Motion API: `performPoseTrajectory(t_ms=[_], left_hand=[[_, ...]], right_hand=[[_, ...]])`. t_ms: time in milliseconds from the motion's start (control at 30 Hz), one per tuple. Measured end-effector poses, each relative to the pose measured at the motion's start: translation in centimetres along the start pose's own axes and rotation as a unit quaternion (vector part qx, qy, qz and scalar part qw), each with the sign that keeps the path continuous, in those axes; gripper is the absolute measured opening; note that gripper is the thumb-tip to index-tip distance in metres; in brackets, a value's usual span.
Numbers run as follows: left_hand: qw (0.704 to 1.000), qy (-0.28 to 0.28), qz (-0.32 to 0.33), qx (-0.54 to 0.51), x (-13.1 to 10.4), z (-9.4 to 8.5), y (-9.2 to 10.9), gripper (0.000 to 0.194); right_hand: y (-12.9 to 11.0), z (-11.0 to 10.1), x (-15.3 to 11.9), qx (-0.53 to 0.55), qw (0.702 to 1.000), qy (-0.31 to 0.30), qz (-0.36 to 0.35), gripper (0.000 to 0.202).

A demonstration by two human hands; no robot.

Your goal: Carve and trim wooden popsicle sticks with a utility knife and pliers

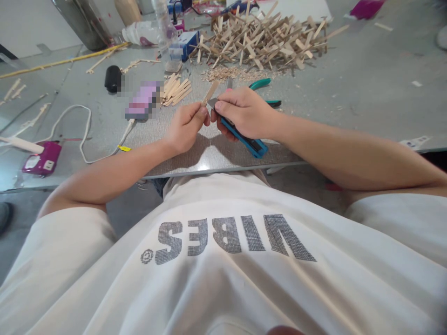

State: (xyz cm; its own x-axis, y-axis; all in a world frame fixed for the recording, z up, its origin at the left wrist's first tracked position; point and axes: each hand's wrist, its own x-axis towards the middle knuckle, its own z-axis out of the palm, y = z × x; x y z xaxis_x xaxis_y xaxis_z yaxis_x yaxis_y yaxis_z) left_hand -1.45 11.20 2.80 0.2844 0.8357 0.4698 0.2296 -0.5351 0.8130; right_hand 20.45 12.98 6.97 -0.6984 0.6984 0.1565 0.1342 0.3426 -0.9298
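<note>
Between the thumb and fingers of my left hand is a flat wooden craft stick, its far end pointing up and away. My right hand is closed around a blue and black utility knife. The knife's short blade is out and lies against or very close to the stick; I cannot tell whether it touches. Left of the stick lies a small bundle of craft sticks. Just beyond my right hand, green-handled pliers are partly hidden.
A large heap of wooden sticks stands at the back, with wood shavings before it. On the left are a phone on a white cable, a black case and a purple adapter. The table's edge runs near my body.
</note>
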Motion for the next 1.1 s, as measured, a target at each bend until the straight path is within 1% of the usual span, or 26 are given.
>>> performPoseTrajectory(t_ms=[67,167,267,367,433,533,667,767,900,1100], left_hand=[[0.999,-0.004,-0.023,-0.027,-0.1,0.17,0.0,0.051],[0.996,-0.026,-0.057,-0.066,-0.12,0.39,-0.03,0.049],[0.995,-0.022,-0.065,-0.079,0.11,0.34,-0.26,0.051],[0.995,-0.017,-0.064,-0.075,0.38,0.14,-0.6,0.052],[0.995,-0.012,-0.066,-0.069,0.45,0.09,-0.76,0.051],[0.995,0.009,-0.064,-0.073,0.41,0.22,-0.88,0.05],[0.996,0.006,-0.054,-0.073,0.41,0.35,-0.92,0.058],[0.996,0.005,-0.052,-0.068,0.42,0.24,-0.81,0.059],[0.996,0.0,-0.061,-0.059,0.29,0.13,-0.57,0.054],[0.998,0.009,-0.059,-0.034,0.21,0.2,-0.52,0.051]], right_hand=[[0.07,0.14,0.02,0.009,1.0,0.011,0.0,0.037],[0.14,0.16,0.13,0.035,0.998,0.054,-0.017,0.034],[0.09,-0.17,0.25,0.052,0.994,0.086,-0.032,0.033],[0.0,-0.6,0.32,0.05,0.996,0.07,-0.016,0.034],[-0.01,-0.75,0.33,0.046,0.998,0.045,0.0,0.035],[0.04,-0.67,0.31,0.041,0.999,0.006,0.01,0.038],[0.19,-0.43,0.31,0.035,0.999,-0.026,0.014,0.037],[0.42,-0.51,0.45,0.031,0.999,-0.027,0.019,0.038],[0.65,-0.69,0.67,0.035,0.999,-0.004,0.009,0.04],[0.13,-0.37,0.54,0.007,1.0,0.012,0.018,0.036]])
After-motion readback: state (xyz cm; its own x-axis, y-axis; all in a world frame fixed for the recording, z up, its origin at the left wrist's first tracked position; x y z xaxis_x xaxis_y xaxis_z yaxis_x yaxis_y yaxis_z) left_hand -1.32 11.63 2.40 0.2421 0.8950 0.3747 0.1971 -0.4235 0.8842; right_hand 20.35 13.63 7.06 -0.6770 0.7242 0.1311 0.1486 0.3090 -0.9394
